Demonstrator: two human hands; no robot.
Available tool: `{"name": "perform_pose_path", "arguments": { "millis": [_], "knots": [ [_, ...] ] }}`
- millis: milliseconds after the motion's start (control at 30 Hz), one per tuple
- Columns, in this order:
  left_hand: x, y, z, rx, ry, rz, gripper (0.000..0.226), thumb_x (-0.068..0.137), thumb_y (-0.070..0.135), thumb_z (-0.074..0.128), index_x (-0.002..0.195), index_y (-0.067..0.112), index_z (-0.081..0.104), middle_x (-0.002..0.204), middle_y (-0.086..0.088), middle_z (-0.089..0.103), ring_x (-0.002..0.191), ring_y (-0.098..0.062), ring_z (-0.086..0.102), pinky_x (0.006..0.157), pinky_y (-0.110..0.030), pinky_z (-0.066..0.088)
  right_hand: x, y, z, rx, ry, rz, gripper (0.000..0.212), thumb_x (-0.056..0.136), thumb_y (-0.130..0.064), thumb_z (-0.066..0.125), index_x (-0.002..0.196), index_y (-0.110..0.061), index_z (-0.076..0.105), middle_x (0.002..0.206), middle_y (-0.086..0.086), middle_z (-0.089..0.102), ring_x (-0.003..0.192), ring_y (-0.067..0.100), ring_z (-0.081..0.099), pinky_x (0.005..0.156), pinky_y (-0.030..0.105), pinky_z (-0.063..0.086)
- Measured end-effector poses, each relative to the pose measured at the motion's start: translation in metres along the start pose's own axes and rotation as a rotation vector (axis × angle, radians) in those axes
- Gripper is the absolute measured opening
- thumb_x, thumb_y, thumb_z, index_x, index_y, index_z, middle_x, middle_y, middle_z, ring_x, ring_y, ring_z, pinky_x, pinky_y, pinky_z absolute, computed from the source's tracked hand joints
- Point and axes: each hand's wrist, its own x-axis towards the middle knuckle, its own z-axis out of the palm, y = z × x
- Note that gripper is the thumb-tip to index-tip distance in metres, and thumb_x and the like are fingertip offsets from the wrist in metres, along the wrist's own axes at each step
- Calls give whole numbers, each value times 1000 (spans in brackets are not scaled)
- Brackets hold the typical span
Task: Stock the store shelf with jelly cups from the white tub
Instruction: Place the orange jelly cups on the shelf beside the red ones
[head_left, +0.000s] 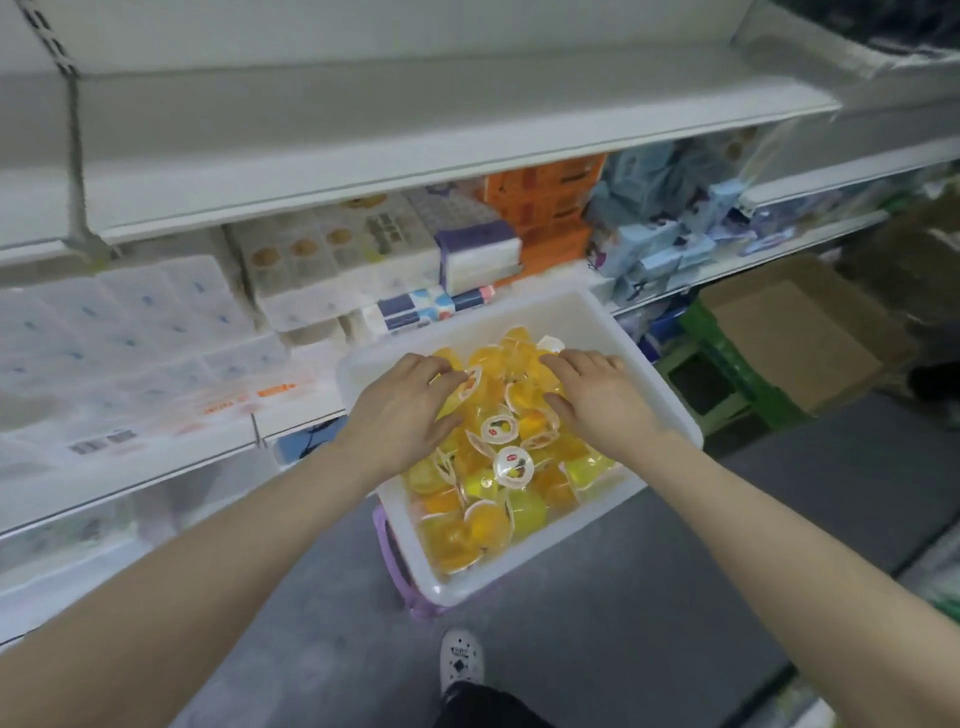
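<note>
A white tub stands in front of me on a purple stool, filled with several yellow and orange jelly cups with white printed lids. Both my hands are down in the far half of the tub. My left hand lies on the pile with its fingers curled over cups at the left. My right hand lies on the pile at the right, fingers bent round cups. A bare white shelf runs across above the tub.
The lower shelf behind the tub holds packs of tissue and paper rolls, orange boxes and blue packets. A cardboard box sits on a green crate at the right. My shoe is on the grey floor.
</note>
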Motion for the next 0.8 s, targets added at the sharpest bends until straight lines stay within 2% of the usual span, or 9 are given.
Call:
{"name": "perform_pose_path", "arguments": {
  "millis": [133, 267, 400, 500, 600, 700, 800],
  "knots": [
    [11, -2, 28, 1, -50, -85, 48, 76, 35, 77, 119, 16, 65, 112, -7, 65, 102, -29, 60, 72, -34, 54, 45, 14, 25, 55, -49, 35, 47, 96, -37, 51, 136, -11, 50, 124, 14, 60, 107, 37, 57, 88, 47, 42],
    [15, -9, 48, 21, -110, -146, 50, 79, 37, 74, 123, 16, 62, 117, -7, 63, 105, -28, 58, 77, -34, 53, 83, 17, 52, 60, -124, 78, 48, 100, -42, 38, 137, -12, 46, 126, 15, 58, 112, 36, 52, 92, 45, 39],
    [23, -12, 59, 20, -144, -183, 51, 80, 34, 73, 126, 15, 60, 120, -9, 62, 108, -29, 57, 80, -37, 53, 95, 20, 77, 60, -152, 80, 50, 99, -45, 34, 128, -9, 53, 114, 20, 62, 105, 39, 54, 86, 46, 43],
    [34, -12, 65, 10, -159, -185, 54, 82, 34, 72, 130, 16, 56, 123, -10, 59, 111, -30, 55, 82, -39, 52, 92, 24, 83, 158, -105, 76, 47, 95, -45, 38, 126, -14, 58, 106, 21, 64, 98, 40, 56, 81, 45, 44],
    [50, -8, 75, 14, -176, -159, 58, 83, 32, 71, 135, 17, 51, 128, -10, 56, 115, -30, 52, 83, -39, 52, 87, 31, 83, 262, -87, 65, 39, 95, -40, 50, 127, -21, 57, 110, 13, 65, 102, 37, 56, 85, 44, 43],
    [68, -5, 84, 42, -216, -139, 63, 84, 32, 70, 140, 19, 45, 133, -8, 51, 122, -29, 45, 91, -38, 48, 81, 35, 84, 319, -69, 70, 37, 91, -36, 57, 125, -22, 56, 114, 7, 65, 104, 33, 56, 87, 43, 42],
    [82, -6, 90, 110, -243, -113, 60, 84, 32, 70, 139, 23, 47, 134, -7, 50, 123, -29, 43, 97, -38, 43, 77, 35, 87, 345, -44, 84, 39, 89, -34, 60, 125, -20, 55, 115, 7, 63, 104, 34, 56, 87, 44, 43]
  ]
}}
